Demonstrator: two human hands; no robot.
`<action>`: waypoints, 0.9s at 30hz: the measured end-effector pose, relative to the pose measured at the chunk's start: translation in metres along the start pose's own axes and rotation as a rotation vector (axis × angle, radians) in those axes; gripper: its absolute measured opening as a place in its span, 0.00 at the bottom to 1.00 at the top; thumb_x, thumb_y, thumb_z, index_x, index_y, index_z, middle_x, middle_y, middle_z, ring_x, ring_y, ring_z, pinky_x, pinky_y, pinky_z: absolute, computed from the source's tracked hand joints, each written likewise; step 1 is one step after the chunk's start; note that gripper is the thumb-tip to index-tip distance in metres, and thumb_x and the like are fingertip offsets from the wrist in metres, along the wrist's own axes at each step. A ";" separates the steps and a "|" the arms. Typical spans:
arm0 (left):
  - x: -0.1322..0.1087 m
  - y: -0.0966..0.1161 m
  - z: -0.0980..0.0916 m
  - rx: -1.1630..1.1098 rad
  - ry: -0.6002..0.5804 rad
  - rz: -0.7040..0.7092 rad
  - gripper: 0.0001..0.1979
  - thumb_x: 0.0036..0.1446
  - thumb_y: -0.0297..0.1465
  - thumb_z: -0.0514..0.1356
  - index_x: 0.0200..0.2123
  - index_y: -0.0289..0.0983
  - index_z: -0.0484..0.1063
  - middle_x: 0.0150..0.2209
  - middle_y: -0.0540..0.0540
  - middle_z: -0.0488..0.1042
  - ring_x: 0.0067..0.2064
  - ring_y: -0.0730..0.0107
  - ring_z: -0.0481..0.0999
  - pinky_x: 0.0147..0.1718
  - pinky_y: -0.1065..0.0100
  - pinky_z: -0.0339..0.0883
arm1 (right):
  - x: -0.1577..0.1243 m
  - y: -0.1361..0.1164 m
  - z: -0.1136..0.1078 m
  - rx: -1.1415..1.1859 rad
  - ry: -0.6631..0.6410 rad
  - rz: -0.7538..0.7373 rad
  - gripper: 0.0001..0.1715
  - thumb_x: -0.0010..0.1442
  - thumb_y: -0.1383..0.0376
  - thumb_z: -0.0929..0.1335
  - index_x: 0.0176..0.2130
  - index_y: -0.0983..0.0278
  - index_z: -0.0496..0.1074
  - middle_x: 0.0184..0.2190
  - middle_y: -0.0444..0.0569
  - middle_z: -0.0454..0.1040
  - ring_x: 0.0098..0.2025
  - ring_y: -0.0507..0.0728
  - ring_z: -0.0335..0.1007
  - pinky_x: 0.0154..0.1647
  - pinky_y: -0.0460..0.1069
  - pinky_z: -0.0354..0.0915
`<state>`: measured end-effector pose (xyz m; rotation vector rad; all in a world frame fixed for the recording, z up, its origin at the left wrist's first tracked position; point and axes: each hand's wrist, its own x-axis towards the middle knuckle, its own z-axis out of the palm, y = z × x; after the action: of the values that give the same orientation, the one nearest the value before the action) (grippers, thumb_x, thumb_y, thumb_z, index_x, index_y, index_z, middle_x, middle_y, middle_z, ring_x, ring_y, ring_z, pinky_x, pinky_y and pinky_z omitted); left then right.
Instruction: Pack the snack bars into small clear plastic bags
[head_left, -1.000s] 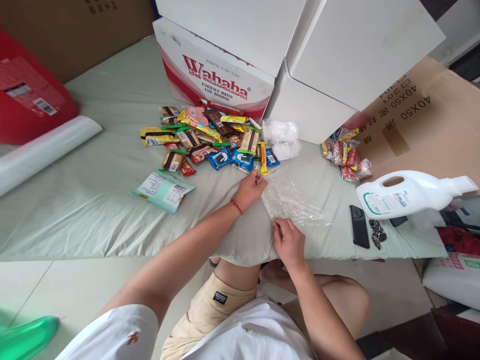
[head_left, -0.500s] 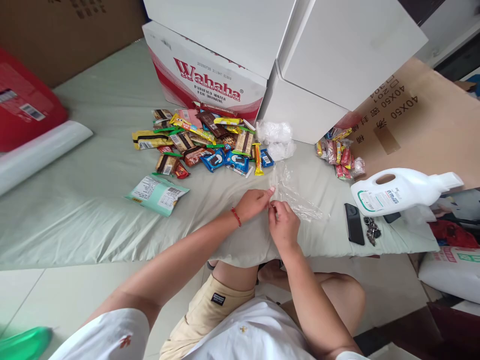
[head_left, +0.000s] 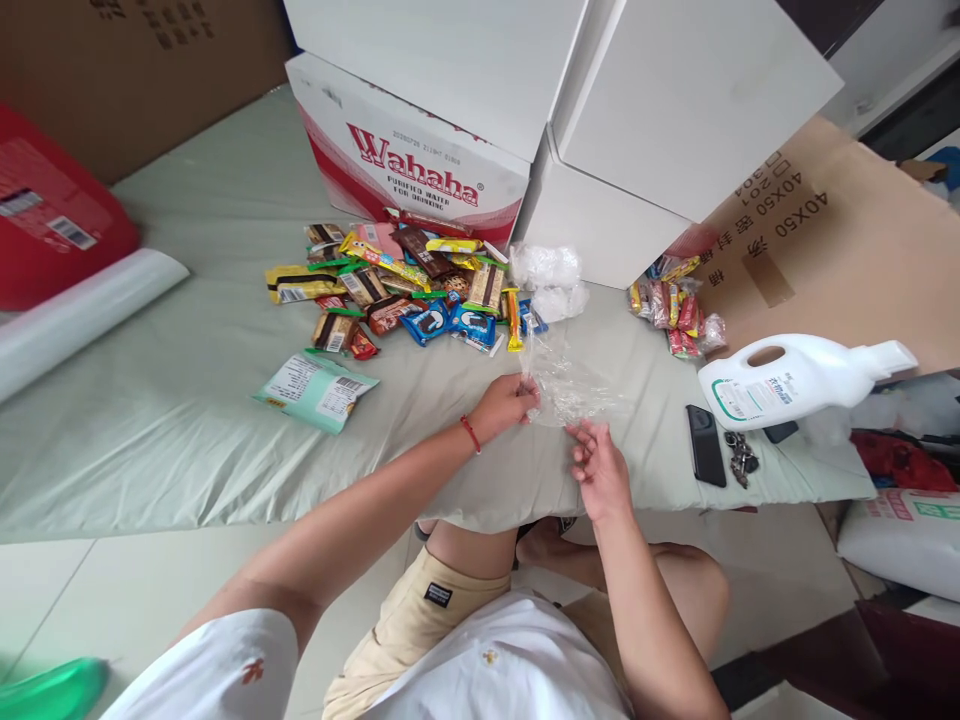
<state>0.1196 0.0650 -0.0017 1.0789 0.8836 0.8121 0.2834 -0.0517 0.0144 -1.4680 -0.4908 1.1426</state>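
My left hand (head_left: 508, 405) is closed on the edge of a clear plastic bag (head_left: 574, 385), which spreads out over the cloth-covered surface. Palm up, my right hand (head_left: 600, 465) has its fingers apart at the bag's near edge; the fingertips seem to touch the film. Beyond my left hand lies a pile of wrapped snacks (head_left: 427, 280) in yellow, brown, blue and red packets. Crumpled clear plastic bags (head_left: 551, 278) sit at the pile's right end. A mint-green snack packet (head_left: 319, 390) rests apart, to the left of my left hand.
White boxes (head_left: 622, 110) and a Wahaha carton (head_left: 420, 150) stand behind the pile. To the right are bagged snacks (head_left: 675, 305), a white detergent bottle (head_left: 795, 385), a phone (head_left: 705, 445) and keys (head_left: 741, 460). A red container (head_left: 60, 210) and a white roll (head_left: 90, 310) occupy the left.
My hands were together, pinching at the bag. Now my right hand has moved right and its fingers have opened, and the bag is spread wider between the hands.
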 end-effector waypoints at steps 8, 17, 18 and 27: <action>-0.017 0.021 -0.003 -0.207 0.023 -0.101 0.11 0.33 0.27 0.59 0.27 0.36 0.69 0.27 0.51 0.73 0.24 0.78 0.63 0.18 0.76 0.59 | 0.047 -0.047 -0.003 0.377 0.107 0.057 0.18 0.47 0.65 0.80 0.31 0.64 0.70 0.23 0.36 0.69 0.17 0.41 0.49 0.12 0.37 0.45; -0.054 0.022 -0.024 -0.295 0.260 -0.173 0.17 0.44 0.38 0.68 0.32 0.37 0.66 0.32 0.50 0.71 0.25 0.79 0.66 0.16 0.78 0.57 | 0.016 -0.032 -0.020 0.279 0.107 -0.084 0.23 0.41 0.62 0.82 0.32 0.64 0.71 0.25 0.37 0.70 0.19 0.42 0.51 0.14 0.38 0.48; -0.059 0.020 -0.022 -0.282 0.278 -0.184 0.20 0.47 0.42 0.68 0.35 0.37 0.66 0.35 0.49 0.72 0.26 0.78 0.70 0.16 0.78 0.58 | 0.010 -0.027 -0.019 0.256 0.112 -0.101 0.24 0.40 0.60 0.82 0.32 0.64 0.71 0.25 0.38 0.70 0.19 0.42 0.51 0.14 0.38 0.48; -0.073 0.014 0.007 -0.135 0.492 -0.115 0.42 0.48 0.39 0.72 0.61 0.40 0.55 0.52 0.41 0.72 0.33 0.74 0.79 0.26 0.73 0.70 | -0.040 0.006 -0.001 0.110 0.039 -0.147 0.23 0.49 0.54 0.80 0.35 0.62 0.71 0.29 0.41 0.74 0.20 0.43 0.50 0.18 0.41 0.48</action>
<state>0.0937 0.0014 0.0273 0.7097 1.2701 1.0457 0.2649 -0.0865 0.0234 -1.3345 -0.4925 1.0071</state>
